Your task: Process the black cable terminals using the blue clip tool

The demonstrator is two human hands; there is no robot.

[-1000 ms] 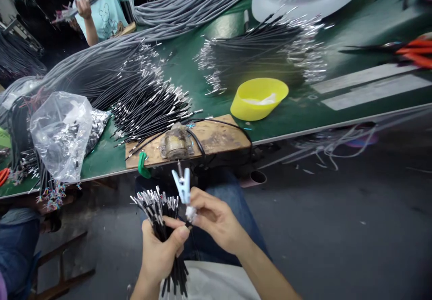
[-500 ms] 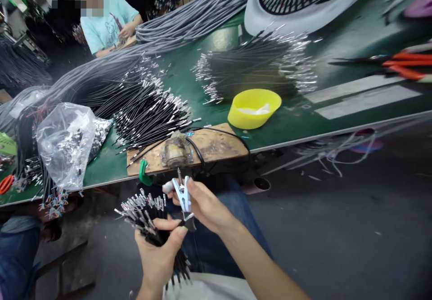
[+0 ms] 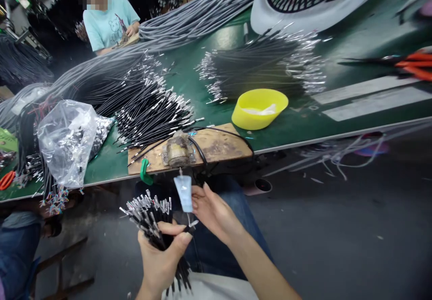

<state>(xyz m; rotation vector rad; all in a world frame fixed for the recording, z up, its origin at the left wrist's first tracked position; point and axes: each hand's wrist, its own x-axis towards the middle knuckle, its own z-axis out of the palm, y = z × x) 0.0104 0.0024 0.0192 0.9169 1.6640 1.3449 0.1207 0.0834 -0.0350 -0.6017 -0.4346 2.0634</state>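
In my left hand, closed near the bottom of the view, is a bundle of black cables with silvery ends pointing up. Thumb and index finger pinch one cable apart from the others. From its end a thin strand runs up to a light-blue clothespin, which looks smeared. The clothespin hangs from the shaft of a small motor at the table edge. Just right of the clothespin, my right hand has its fingers apart and holds nothing; its fingertips are partly behind the clip.
The motor sits on a wooden board with a green clamp. Around it lie cable piles, a clear plastic bag, a yellow dish, a fan and orange-handled pliers. Across the table sits a person.
My right hand has let go of the clothespin and drawn slightly right, its fingers opening. The clothespin has turned from its side view to a broad, blurred face. The left hand keeps its bundle.
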